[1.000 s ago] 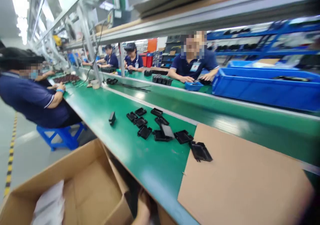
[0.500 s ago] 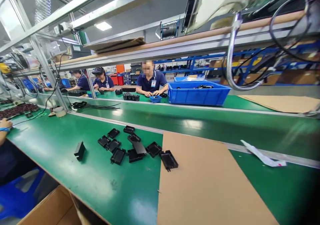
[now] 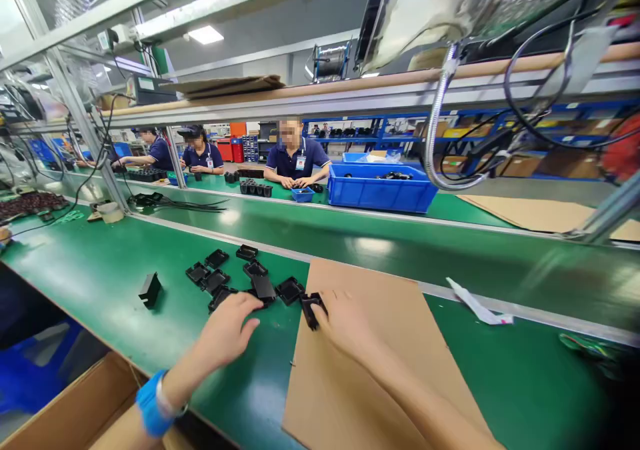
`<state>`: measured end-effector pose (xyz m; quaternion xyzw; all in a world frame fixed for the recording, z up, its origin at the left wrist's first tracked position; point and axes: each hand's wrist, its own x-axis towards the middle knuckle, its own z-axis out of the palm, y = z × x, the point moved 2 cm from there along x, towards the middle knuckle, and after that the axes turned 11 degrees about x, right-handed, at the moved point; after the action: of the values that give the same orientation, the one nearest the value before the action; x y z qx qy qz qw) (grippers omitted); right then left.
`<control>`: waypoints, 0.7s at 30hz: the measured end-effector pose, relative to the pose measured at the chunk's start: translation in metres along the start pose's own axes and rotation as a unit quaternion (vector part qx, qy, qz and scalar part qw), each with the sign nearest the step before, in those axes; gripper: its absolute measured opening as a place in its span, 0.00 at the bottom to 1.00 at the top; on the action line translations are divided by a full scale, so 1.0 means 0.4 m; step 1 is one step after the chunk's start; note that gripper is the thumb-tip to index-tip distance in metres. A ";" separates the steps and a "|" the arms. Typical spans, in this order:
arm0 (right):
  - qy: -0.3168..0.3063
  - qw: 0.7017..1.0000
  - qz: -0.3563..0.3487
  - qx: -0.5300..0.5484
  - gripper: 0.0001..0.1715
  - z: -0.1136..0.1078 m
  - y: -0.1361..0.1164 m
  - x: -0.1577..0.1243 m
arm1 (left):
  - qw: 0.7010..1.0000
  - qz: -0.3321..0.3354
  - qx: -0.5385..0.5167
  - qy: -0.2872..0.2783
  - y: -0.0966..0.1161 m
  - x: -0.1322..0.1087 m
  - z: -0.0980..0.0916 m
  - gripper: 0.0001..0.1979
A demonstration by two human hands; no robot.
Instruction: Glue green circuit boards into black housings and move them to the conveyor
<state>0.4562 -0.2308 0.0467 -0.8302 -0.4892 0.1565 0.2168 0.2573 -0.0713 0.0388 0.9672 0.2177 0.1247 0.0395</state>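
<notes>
My left hand [image 3: 231,327], with a blue band on its wrist, hovers at the near side of a group of black plastic trays [image 3: 216,279] on the green bench. Its fingers are apart and nothing shows between them. My right hand [image 3: 343,317] is on a black tray [image 3: 311,309] at the left edge of the cardboard sheet [image 3: 390,370], thumb on the near side and fingers over the top. Another black tray [image 3: 290,291] lies between the hands. A black box [image 3: 150,290] stands apart on the left.
A cardboard box [image 3: 65,410] is below the bench's front edge. A white strip [image 3: 477,303] lies at the right. Beyond the divider are a blue bin [image 3: 383,193] and seated people. A metal hose [image 3: 431,123] hangs down.
Both my hands have come into view from below, the left to the tray group and the right onto the tray at the cardboard's edge. The camera view has shifted slightly.
</notes>
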 end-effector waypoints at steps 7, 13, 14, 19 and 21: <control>-0.011 0.996 -0.071 -0.042 0.16 0.017 0.041 0.116 | 0.999 -0.002 0.037 -0.021 -0.035 0.145 0.070 0.30; -0.028 0.980 -0.187 -0.065 0.14 0.028 0.022 0.166 | 0.998 -0.053 0.040 0.004 -0.028 0.185 0.099 0.25; -0.022 0.978 -0.195 -0.067 0.10 0.028 0.021 0.173 | 0.998 -0.055 0.038 0.008 -0.025 0.194 0.098 0.23; -0.012 0.969 -0.240 -0.059 0.09 0.007 0.044 0.102 | 0.998 -0.050 0.012 0.033 -0.017 0.209 0.064 0.22; -0.002 0.965 -0.257 -0.051 0.09 -0.010 0.060 0.034 | 0.998 -0.056 -0.004 0.039 -0.005 0.209 0.041 0.21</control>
<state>0.4822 -0.2300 0.0371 -0.6858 -0.6944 0.0720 0.2057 0.3337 -0.0339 0.0414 0.9478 0.2721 0.1609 0.0416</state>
